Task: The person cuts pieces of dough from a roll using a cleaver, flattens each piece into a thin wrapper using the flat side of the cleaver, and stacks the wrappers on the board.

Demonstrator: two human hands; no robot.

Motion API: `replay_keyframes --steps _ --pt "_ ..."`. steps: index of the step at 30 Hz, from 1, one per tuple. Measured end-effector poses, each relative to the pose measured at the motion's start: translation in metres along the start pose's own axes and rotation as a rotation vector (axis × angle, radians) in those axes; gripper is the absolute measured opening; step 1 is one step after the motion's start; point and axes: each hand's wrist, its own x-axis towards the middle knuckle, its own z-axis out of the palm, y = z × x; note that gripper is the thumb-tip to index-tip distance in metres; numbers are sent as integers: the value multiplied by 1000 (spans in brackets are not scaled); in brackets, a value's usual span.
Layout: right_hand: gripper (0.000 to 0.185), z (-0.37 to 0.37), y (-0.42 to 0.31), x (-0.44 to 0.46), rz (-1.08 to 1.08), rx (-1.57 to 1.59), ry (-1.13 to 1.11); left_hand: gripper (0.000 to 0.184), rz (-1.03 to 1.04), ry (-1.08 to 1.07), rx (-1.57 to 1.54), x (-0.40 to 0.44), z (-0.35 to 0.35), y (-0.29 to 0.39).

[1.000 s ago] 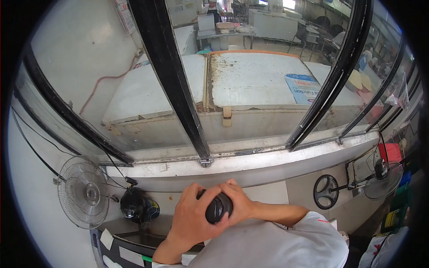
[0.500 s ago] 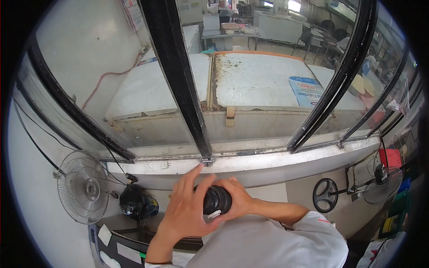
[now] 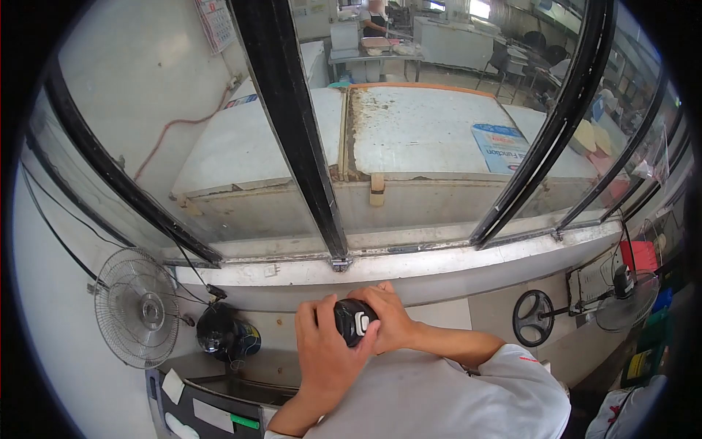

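A black bottle (image 3: 349, 322), seen from above, is held upright or nearly so in front of my chest. Its lid is dark and has a white tab on the side toward my right hand. My left hand (image 3: 320, 350) is closed around the lid from the left, thumb on the near side. From the right, my right hand (image 3: 393, 320) wraps the bottle, its fingers curling over the far side. The bottle's lower part is hidden beneath my hands.
A window ledge (image 3: 409, 268) runs ahead, with black window frames (image 3: 292, 132) above it. At the left are a wire fan (image 3: 150, 311) and a dark round container (image 3: 217, 331). A black handwheel (image 3: 532, 319) stands right. Behind the glass, a person (image 3: 374, 24) is near a table.
My left hand has moved right and closed more tightly on the lid. The white tab has turned from the near side toward the right. A person has appeared beyond the glass.
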Motion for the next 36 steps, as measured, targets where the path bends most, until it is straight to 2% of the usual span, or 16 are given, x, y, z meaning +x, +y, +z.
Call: replay_keyframes --steps 3,6,10,13,14,17,18,22,24,27,28,31,32,33,35,36 --pt "74 -1 12 0 -87 25 9 65 190 -100 -78 8 -13 -3" --pt "79 -7 1 3 -132 113 -9 76 609 -185 -427 32 -8 -38" --pt "85 -12 -8 6 -180 203 -21 94 462 -137 -951 49 -11 -40" --pt "87 -13 -7 0 -67 214 30 93 510 -207 -748 63 -26 -67" --pt "88 -13 -6 -1 -8 257 33 77 349 -44 -835 60 -24 -62" --pt "89 -11 -5 -3 90 290 53 60 12 398 -516 50 -4 -79" --pt "88 -12 -6 -2 72 224 78 51 -139 387 -729 36 2 -74" --pt "87 -16 -7 1 51 46 148 77 255 196 -544 3 17 -15" --pt "87 -14 1 -1 -11 111 93 93 315 215 -393 -1 22 6" --pt "86 -18 -3 -4 -72 196 18 116 161 108 -704 3 33 -24" --pt "86 -22 -7 -5 -64 226 -11 113 345 4 -708 15 31 -40" --pt "87 -18 -9 -8 -38 294 12 110 628 97 -831 39 40 -60" --pt "87 -18 -10 -8 22 334 38 105 556 98 -804 40 41 -74" --pt "88 -18 -12 -9 84 375 64 86 461 143 -757 36 40 -64" --pt "89 -14 -4 -10 111 384 130 66 159 182 -782 30 52 -101" --pt "89 -15 -4 -10 92 310 166 78 26 260 -926 28 53 -90"
